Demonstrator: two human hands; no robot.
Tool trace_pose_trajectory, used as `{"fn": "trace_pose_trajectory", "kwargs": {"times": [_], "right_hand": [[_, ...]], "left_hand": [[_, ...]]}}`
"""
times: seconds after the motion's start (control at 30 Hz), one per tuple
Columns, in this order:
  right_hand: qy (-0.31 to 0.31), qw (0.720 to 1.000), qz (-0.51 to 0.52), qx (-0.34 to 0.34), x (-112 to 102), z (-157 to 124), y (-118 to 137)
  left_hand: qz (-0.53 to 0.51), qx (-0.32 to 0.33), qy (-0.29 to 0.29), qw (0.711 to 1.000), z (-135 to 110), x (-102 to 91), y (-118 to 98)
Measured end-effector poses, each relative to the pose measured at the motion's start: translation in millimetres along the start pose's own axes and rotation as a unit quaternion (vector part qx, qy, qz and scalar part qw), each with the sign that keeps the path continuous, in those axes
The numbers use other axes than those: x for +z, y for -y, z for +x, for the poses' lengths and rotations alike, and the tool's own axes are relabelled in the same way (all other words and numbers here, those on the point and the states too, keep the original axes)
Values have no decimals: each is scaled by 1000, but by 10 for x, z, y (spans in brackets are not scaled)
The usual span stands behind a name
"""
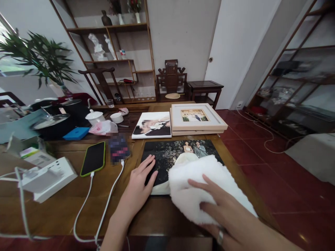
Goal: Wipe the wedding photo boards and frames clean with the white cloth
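Observation:
A dark wedding photo panel (162, 157) lies flat near the table's front edge, with a couple pictured at its top right. My left hand (142, 177) rests on the panel's left edge, its fingers stretched out and the thumb apart. In my right hand (217, 202) is a fluffy white cloth (193, 174), gripped with bent fingers and a ring showing. The cloth covers the lower right of the panel and hangs past its front edge. Part of the pictured white dress shows beside it.
Behind the panel lie a white-edged photo canvas (151, 125) and stacked picture frames (199, 118). To the left are a green-cased phone (93, 158), a second phone (119, 149) on a charging cable, a white power strip (56, 179), a blue box (76, 133) and a pot (52, 123).

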State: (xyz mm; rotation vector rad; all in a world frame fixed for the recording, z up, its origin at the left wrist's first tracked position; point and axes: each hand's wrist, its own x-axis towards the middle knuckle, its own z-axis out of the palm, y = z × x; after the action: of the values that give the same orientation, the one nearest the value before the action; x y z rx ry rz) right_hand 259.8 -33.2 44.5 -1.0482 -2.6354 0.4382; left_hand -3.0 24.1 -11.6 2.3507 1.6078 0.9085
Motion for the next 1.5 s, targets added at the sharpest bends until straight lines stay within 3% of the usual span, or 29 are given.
{"fn": "trace_pose_trajectory", "kwargs": {"times": [0.13, 0.43, 0.57, 0.7, 0.93, 1.07, 1.17, 1.4, 1.5], "right_hand": [[4, 1000, 20, -5, 11, 98, -18], [-63, 993, -47, 88, -30, 891, -664], [-74, 992, -52, 91, -53, 1066, -748], [-69, 993, -54, 76, -15, 932, -546], [11, 1000, 19, -1, 204, 313, 51], [40, 997, 60, -32, 179, 237, 158], [12, 998, 59, -8, 74, 440, 16], [-59, 995, -4, 78, -80, 1185, -618], [-71, 995, -10, 76, -74, 1274, -671]], "left_hand": [[6, -4, 11, 1000, -4, -14, -11], [9, -15, 21, 1000, 1, -28, -24], [6, -25, 24, 999, 5, -23, -24], [3, -25, 20, 999, 4, -18, -19], [-6, -15, -4, 1000, -13, -13, -11], [-12, -12, -17, 1000, -20, -17, -19], [-15, -14, -12, 1000, -16, -19, -21], [-5, -14, 4, 1000, 1, -35, -26], [-8, -16, 2, 1000, 3, -35, -25]]}}
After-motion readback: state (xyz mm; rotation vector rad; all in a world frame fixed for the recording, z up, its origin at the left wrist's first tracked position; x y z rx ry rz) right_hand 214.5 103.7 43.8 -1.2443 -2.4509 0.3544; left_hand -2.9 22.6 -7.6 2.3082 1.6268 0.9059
